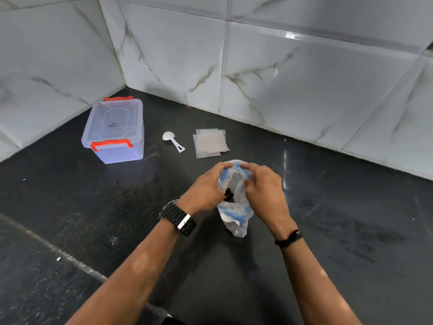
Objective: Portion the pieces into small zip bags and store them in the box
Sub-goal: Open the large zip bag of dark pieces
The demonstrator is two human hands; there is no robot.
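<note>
A white and blue plastic bag [235,214] stands on the black counter in the middle, its mouth pulled open. Dark pieces [230,194] show inside it. My left hand [206,191] grips the bag's left rim and my right hand [264,188] grips the right rim, fingers curled over the edge. A small stack of clear zip bags [210,143] lies flat just beyond the hands. A white plastic scoop [173,141] lies to their left. The clear storage box [114,132] with orange latches stands at the left, lid on.
The black counter [351,219] meets marble-patterned wall tiles [281,78] at the back and left, forming a corner behind the box. A pale seam runs across the counter at the lower left. I wear a black watch on the left wrist and a black band on the right.
</note>
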